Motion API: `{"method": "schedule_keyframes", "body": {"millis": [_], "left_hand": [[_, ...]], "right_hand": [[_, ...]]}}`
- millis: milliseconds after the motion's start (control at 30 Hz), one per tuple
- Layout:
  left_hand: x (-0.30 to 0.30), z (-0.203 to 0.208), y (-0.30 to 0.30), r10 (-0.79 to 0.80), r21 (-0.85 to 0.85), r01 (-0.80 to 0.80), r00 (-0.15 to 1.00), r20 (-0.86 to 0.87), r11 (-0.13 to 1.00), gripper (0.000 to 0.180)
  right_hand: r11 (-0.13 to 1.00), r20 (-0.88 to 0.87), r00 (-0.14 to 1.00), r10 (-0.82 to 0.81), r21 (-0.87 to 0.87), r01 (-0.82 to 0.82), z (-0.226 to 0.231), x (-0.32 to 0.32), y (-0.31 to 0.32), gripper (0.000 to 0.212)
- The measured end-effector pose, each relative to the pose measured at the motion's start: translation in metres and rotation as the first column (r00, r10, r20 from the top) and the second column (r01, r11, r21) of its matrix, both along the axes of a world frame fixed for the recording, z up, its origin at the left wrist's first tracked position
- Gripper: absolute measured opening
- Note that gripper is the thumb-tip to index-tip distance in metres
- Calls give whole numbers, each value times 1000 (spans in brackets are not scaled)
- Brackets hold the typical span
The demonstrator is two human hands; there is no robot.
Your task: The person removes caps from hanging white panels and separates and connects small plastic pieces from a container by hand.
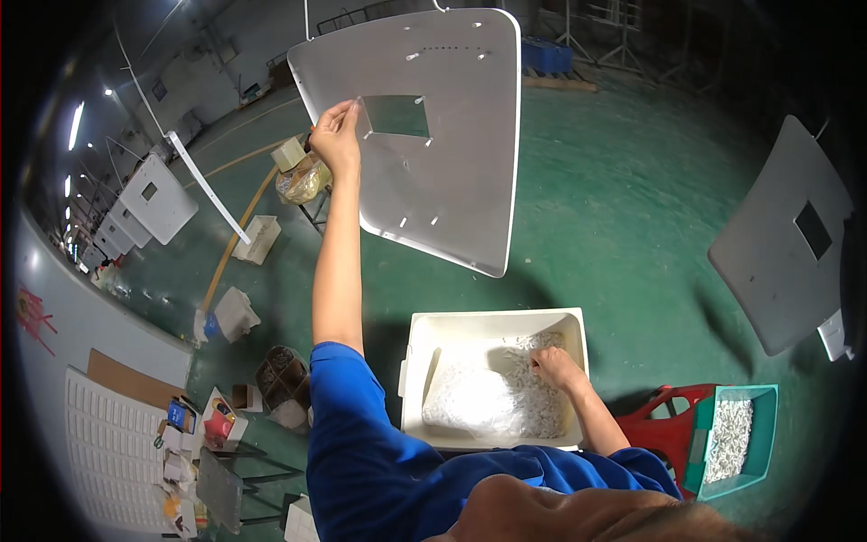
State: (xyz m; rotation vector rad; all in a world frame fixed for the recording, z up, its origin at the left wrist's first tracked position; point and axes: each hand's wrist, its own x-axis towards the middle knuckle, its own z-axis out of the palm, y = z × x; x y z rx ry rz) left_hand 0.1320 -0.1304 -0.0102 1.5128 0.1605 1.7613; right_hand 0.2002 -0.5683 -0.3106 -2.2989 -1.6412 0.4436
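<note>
A large light-grey panel (pixel 456 172) with rounded corners hangs from hooks ahead of me. Several small white pegs stick out of its face, some at the corners of its rectangular cutout (pixel 397 116). My left hand (pixel 337 135) is raised to the cutout's upper left corner, its fingertips pinched together there; what they hold, if anything, is too small to make out. Low in front of me is a white plastic bin (pixel 495 322) with many small white pieces (pixel 533 397) and a clear plastic bag. My right hand (pixel 557 368) reaches into these pieces with its fingers curled closed, their tips hidden.
At the right, a teal bin (pixel 775 434) of small white pieces rests by a red plastic stool (pixel 652 420). Another grey panel (pixel 784 262) hangs there, and more panels (pixel 155 199) hang at far left. Boxes of parts (pixel 282 375) stand left of my arm.
</note>
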Motion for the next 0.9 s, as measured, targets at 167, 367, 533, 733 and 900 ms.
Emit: {"method": "schedule_keyframes", "body": {"millis": [167,367,533,733,900], "left_hand": [[13,3,-19,-30,-8,30,999,-20,1000,12],[28,0,-26,4,73,6,990,-139,997,11],[54,11,-63,163,179,-113,941,-296,977,14],[62,10,-86,32,239,10,984,-173,971,13],[21,-31,-108,-132,-62,119,950,-284,991,19]], "right_hand": [[1000,-11,1000,15,17,-15,-3,3,-1,9],[1000,-12,1000,-8,-1,8,-5,2,0,9],[1000,-23,999,-30,-1,30,-7,5,-2,10],[1000,-2,1000,6,22,-6,-6,5,-5,11],[998,-21,1000,-9,57,10,3,3,-6,10]]}}
